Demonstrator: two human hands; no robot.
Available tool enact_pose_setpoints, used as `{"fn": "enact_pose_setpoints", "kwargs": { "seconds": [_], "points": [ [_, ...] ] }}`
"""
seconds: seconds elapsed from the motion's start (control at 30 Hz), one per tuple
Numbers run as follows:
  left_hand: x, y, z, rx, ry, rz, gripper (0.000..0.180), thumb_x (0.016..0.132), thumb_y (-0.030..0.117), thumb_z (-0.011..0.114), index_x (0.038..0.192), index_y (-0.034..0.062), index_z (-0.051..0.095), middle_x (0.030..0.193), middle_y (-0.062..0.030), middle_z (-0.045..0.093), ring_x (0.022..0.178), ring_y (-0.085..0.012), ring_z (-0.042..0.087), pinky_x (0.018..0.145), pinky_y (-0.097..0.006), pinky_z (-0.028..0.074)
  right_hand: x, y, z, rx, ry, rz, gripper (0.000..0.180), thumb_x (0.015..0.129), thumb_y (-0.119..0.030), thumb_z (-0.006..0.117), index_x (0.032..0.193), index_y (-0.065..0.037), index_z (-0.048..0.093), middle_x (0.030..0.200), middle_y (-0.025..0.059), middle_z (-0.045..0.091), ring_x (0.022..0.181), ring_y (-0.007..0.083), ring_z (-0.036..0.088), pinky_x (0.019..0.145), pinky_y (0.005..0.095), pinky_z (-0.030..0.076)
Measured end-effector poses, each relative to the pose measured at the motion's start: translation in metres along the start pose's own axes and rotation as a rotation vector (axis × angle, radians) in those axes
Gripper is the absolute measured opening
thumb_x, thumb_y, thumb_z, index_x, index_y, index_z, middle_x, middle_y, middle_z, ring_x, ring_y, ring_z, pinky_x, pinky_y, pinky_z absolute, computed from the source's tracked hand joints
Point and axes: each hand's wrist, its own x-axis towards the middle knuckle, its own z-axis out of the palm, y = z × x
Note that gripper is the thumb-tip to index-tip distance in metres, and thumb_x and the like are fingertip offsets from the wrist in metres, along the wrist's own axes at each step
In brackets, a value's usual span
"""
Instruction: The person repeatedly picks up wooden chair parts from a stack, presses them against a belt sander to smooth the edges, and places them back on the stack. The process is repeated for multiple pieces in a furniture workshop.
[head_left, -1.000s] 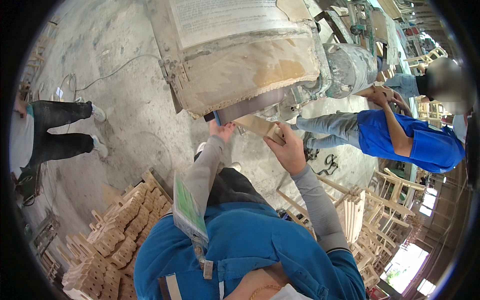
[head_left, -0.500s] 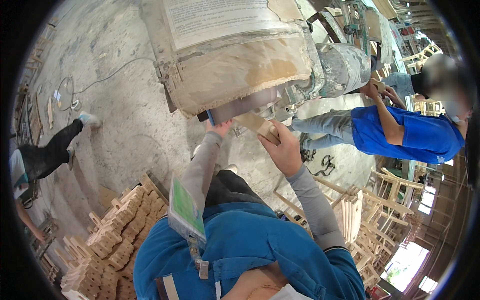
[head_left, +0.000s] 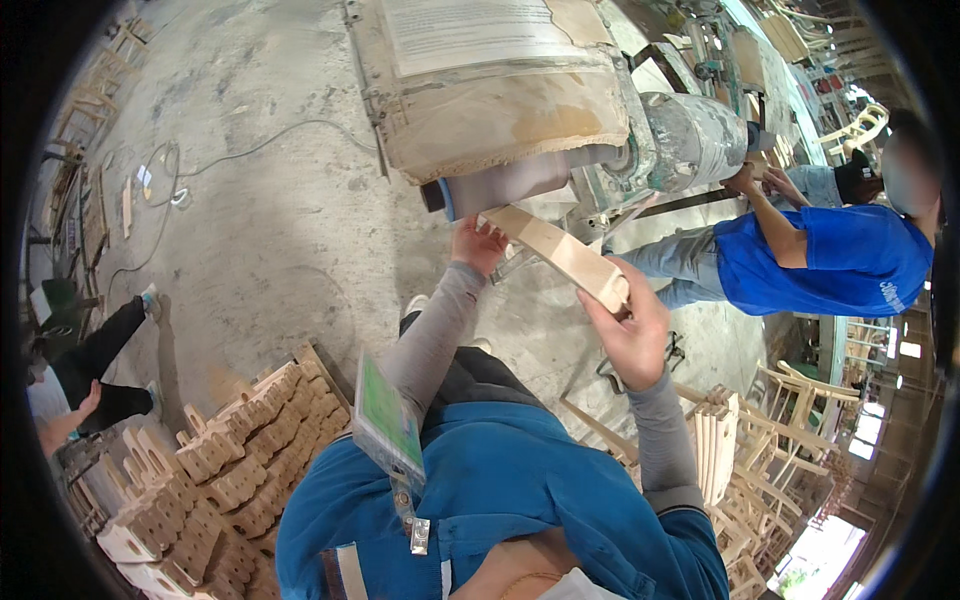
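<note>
Workshop floor of bare, dusty concrete, seen from my head camera, with a cable trailing across it and stacks of cut wooden parts at my lower left. Ahead of me stands a sanding machine, its drum hanging under a frayed cloth hood.

Head view, step in hand: I judge this to be sanding a wooden slat against the drum. My left hand is closed on the slat's far end, right under the drum; my right hand is clenched round its near end, thumb on top. The slat runs slanting between the two hands, its upper end touching or very nearly touching the drum; the fisheye bend and the shadow of the hood keep me from telling which.

Next move, as a judgement: the slat wants steady, even pressure from both hands and a slow slide along the drum, with my left fingers kept off the moving surface, which they are close to.

Position of the slat relative to me: in front of my chest, above my blue jacket and the green badge clipped to it, held clear of any counter.

Surroundings: a second person in a blue shirt works at the machine's far side, to my right, well apart from my hands. Another person's legs show at the left edge. Wooden frames are stacked at my lower right.
</note>
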Motion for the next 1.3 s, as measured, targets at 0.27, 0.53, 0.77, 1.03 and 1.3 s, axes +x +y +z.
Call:
{"fn": "enact_pose_setpoints", "kwargs": {
  "seconds": [0.27,0.53,0.77,1.03,1.3],
  "points": [
    [-0.057,-0.025,0.025,0.102,-0.138,0.041,0.033,0.087,0.043,0.054,0.112,0.0221,0.052,0.106,-0.0046,0.049,0.09,-0.0199,0.052,0.075,-0.033,0.045,-0.045,-0.032,-0.044,-0.048,0.049,-0.068,0.042,0.072,-0.001,0.071,0.11,0.002,0.054,0.097,0.012,0.061,0.081,0.0146,0.062,0.058,0.0237,0.052],
    [-0.114,-0.052,0.038,0.13,-0.22,0.073,0.041,0.084,0.042,0.059,0.112,0.0124,0.052,0.107,-0.0072,0.048,0.099,-0.0241,0.051,0.086,-0.038,0.045,-0.089,-0.054,-0.087,-0.107,0.083,-0.12,0.043,0.07,0.0,0.072,0.109,0.003,0.054,0.098,0.0149,0.062,0.083,0.0184,0.063,0.064,0.0261,0.051],
    [-0.149,-0.076,0.04,0.197,-0.316,0.079,0.044,0.086,0.041,0.058,0.115,0.0096,0.048,0.11,-0.0077,0.047,0.1,-0.0241,0.052,0.089,-0.039,0.045,-0.129,-0.057,-0.117,-0.122,0.124,-0.099,0.046,0.067,0.0,0.074,0.109,0.003,0.055,0.1,0.018,0.062,0.089,0.0226,0.063,0.073,0.0297,0.05],
    [-0.182,-0.104,0.041,0.256,-0.279,0.071,0.045,0.086,0.04,0.057,0.116,0.0088,0.045,0.108,-0.0082,0.047,0.103,-0.0242,0.051,0.089,-0.038,0.046,-0.168,-0.047,-0.145,-0.018,0.204,-0.063,0.047,0.067,0.0,0.073,0.109,0.003,0.054,0.104,0.0182,0.062,0.092,0.0228,0.063,0.077,0.0306,0.049],
    [-0.196,-0.122,0.008,0.354,-0.219,-0.268,0.044,0.086,0.033,0.058,0.115,0.004,0.044,0.11,-0.0113,0.05,0.104,-0.0267,0.052,0.09,-0.043,0.047,-0.206,-0.023,-0.185,-0.042,0.118,0.028,0.045,0.066,0.0,0.071,0.108,0.002,0.054,0.107,0.018,0.061,0.099,0.0249,0.06,0.084,0.0312,0.046]
  ]
}}
